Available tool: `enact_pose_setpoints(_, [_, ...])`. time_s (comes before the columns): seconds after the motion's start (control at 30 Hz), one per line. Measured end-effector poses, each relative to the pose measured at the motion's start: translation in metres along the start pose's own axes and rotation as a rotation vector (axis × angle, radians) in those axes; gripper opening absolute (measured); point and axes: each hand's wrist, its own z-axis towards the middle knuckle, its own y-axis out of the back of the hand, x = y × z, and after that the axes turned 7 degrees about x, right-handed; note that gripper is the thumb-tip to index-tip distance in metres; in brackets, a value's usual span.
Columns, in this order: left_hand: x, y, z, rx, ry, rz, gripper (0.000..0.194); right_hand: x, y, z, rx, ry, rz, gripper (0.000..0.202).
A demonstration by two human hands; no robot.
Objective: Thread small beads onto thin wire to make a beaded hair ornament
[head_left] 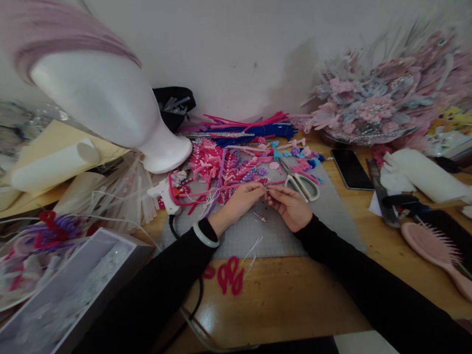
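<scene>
My left hand and my right hand meet above the grey cutting mat. Both are closed in a pinch, fingertips almost touching, on something too small to make out. Just below them is a short beaded piece. A loose tangle of white thread lies beside my left wrist. Beyond my right hand rest scissors with pale handles. Pink pipe-cleaner pieces with pearly beads are heaped behind my left hand.
A white glue gun with a black cord lies left. A white mannequin head overhangs the back left. At right are a phone, a pink hairbrush and a flower headpiece. Red loops lie near the front edge.
</scene>
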Motion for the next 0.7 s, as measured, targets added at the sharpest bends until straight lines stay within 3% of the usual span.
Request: enact_pose_setpoints(0.7, [-0.0018,-0.0011,-0.0005,-0.006,0.015,-0.004,0.016,0.0005,-0.0011,-0.0010,0.009,0.014,-0.025,0.014])
